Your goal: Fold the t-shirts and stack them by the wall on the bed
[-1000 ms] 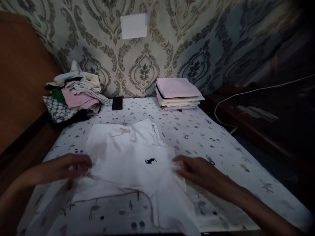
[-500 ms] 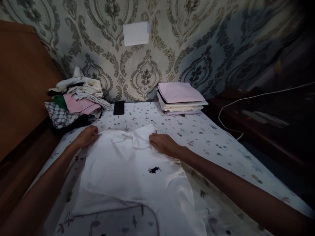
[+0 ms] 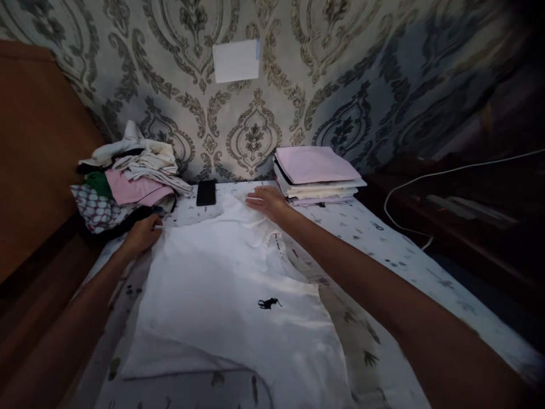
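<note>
A white shirt (image 3: 213, 284) with a small dark emblem (image 3: 269, 303) lies spread over the patterned bedsheet. At its upper left corner, my left hand (image 3: 143, 234) pinches the fabric with fingers closed. My right hand (image 3: 267, 201) is at the collar end, its fingers stretched out over the far edge of the white cloth. The collar part now reaches up near the phone and the folded stack.
A black phone (image 3: 206, 193) lies near the wall. Left of it is a heap of crumpled clothes (image 3: 138, 179); to the right stands a folded stack (image 3: 317, 165) with pink on top. A white cable (image 3: 464, 166) hangs at the right.
My right hand has moved away from me toward the wall and its fingers have opened. The collar end has been spread farther out. My left hand still pinches the corner.
</note>
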### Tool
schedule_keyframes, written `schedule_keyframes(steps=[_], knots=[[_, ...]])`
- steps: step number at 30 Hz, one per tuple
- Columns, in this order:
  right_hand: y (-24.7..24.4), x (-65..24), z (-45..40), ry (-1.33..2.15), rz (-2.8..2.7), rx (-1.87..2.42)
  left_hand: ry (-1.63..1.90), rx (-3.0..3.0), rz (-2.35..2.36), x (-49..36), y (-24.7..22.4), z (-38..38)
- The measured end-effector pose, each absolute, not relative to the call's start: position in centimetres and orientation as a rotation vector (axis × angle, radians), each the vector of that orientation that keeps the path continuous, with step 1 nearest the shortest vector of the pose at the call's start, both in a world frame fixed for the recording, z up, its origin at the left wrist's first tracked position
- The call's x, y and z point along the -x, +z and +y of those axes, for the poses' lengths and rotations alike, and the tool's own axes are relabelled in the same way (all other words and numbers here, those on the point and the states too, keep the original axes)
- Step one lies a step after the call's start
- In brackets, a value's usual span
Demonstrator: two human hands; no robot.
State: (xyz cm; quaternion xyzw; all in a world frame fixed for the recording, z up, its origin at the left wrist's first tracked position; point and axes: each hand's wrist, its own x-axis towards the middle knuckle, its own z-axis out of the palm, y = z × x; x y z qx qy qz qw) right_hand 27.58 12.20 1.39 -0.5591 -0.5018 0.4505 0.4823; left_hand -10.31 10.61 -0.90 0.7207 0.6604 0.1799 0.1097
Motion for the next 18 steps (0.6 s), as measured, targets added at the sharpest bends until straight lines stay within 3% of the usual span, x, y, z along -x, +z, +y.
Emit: schedule_keyframes(steps=[9,18], knots=[[-4.2,-31.9,7.9,0.605,-1.538,1.600,0.115,-2.348,2.170,9.0,-1.1,8.5],[-5.2,-31.9,6.1,0.334,-1.767,1.854,0.216,-2.375,1.810,-6.2,1.0,15.6]])
